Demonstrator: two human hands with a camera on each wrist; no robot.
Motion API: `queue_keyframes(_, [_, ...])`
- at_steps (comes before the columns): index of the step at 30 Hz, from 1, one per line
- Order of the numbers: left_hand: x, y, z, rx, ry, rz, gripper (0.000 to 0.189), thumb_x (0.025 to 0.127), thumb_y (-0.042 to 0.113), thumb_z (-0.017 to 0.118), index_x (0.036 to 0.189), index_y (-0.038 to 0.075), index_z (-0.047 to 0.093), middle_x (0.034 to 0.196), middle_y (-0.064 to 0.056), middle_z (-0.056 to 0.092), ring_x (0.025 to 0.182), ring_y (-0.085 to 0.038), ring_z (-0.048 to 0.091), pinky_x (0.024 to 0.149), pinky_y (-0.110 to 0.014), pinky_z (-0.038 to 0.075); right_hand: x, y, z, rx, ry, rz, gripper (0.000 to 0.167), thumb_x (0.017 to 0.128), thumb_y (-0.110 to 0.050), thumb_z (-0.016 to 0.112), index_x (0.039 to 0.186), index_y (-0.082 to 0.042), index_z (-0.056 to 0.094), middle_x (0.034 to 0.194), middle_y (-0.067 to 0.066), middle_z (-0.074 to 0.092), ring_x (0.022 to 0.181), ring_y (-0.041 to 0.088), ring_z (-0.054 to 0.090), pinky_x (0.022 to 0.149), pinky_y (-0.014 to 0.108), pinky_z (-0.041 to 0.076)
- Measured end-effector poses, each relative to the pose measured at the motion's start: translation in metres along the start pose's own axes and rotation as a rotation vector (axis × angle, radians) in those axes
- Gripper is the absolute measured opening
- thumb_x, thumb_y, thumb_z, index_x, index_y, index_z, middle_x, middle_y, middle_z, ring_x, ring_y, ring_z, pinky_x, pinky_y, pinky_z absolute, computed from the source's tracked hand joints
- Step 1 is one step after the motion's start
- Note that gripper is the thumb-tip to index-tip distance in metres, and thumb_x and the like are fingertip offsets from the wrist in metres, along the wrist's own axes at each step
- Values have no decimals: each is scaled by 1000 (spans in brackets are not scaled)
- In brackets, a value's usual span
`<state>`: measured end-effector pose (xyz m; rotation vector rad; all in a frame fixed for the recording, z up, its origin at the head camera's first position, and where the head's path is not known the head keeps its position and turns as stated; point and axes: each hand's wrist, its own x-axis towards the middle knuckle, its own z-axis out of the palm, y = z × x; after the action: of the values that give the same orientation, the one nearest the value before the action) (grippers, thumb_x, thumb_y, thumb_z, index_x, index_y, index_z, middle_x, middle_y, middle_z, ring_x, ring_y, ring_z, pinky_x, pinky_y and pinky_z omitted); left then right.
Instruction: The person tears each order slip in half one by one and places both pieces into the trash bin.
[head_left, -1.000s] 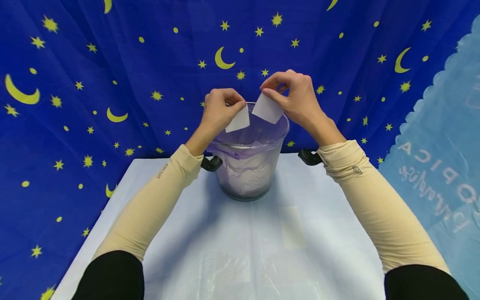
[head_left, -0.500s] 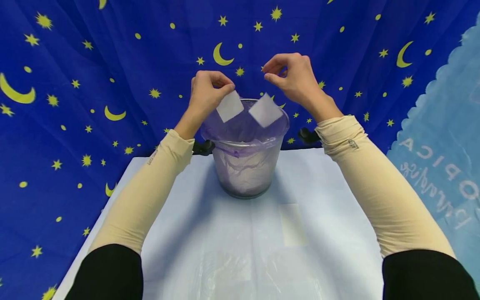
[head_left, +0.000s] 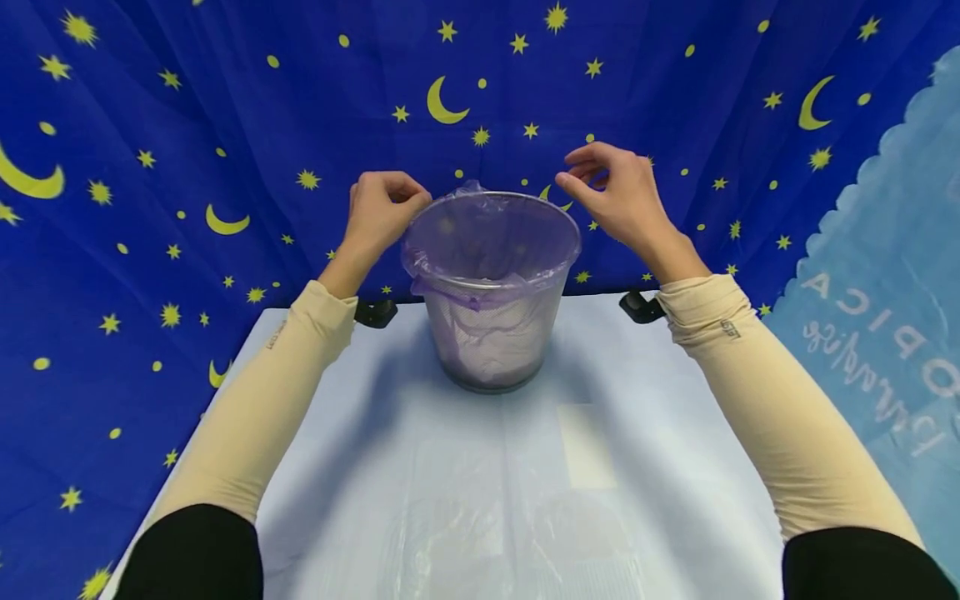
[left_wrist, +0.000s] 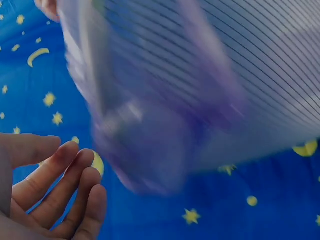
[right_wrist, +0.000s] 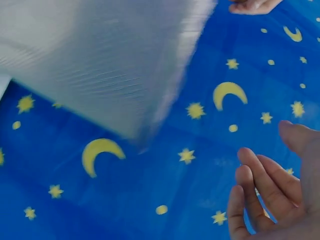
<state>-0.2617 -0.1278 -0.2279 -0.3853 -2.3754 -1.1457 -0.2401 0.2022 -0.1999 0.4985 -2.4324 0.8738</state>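
Observation:
A mesh waste bin (head_left: 491, 333) with a purple plastic liner (head_left: 487, 237) folded over its rim stands upright at the table's far side. My left hand (head_left: 378, 212) hovers by the bin's left rim, and the left wrist view shows its thumb and loosely bent fingers (left_wrist: 75, 175) apart, with nothing between them. To the right of the rim and slightly above it, my right hand (head_left: 618, 187) is likewise free of any object. Its relaxed fingers (right_wrist: 265, 190) show in the right wrist view. Whitish contents show dimly through the mesh; what they are I cannot tell.
A white-covered table (head_left: 480, 467) bears the bin, and a pale rectangular patch (head_left: 587, 446) lies right of its middle. A blue star-and-moon curtain (head_left: 285, 125) hangs close behind, with a light blue cloth (head_left: 892, 308) at right. Black wrist mounts (head_left: 639, 307) sit under my wrists.
Two white paper squares left the hands, the right one first, seen falling over the bin; neither is visible now. My hands have moved apart, left hand leftward and right hand rightward.

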Motion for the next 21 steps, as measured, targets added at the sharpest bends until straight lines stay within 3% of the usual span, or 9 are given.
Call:
queue_keyframes(1, [-2,-6,-2,-3,2,-21,15,96,19,74,99,7,83,98,-9,80,85,-13,67,84,-30,49,-4,6,2,3,1,1,40,103,-35,70,130,-5,70,118,14,77,108,27,71,100,43,55])
queue_keyframes(4, [-7,-23,-7,-15,-1,-81,15,97,20,75,101,8,83,101,-9,80,89,-11,67,89,-31,48,-17,23,5,-5,13,19,42,105,-37,67,133,-5,69,119,15,76,110,28,70,101,45,55])
queue_keyframes(8, [-11,-39,-12,-48,-10,-141,16,98,21,75,101,8,83,100,-7,79,87,-8,64,91,-34,48,-30,42,5,-3,94,50,45,107,-41,62,136,-8,67,124,14,74,111,26,68,100,47,54])
queue_keyframes(14, [-18,-56,-15,-46,-1,-169,17,99,19,72,101,6,83,96,-7,79,83,-7,62,87,-30,46,-45,62,6,4,205,65,45,108,-41,58,136,-6,67,128,14,72,109,25,67,95,40,52])
queue_keyframes(21, [-38,-80,-7,-59,-73,-194,16,100,14,70,102,5,83,107,-13,80,91,-15,67,81,-30,49,-91,86,23,14,193,108,45,108,-39,58,133,-3,68,127,15,72,106,30,68,92,45,53])
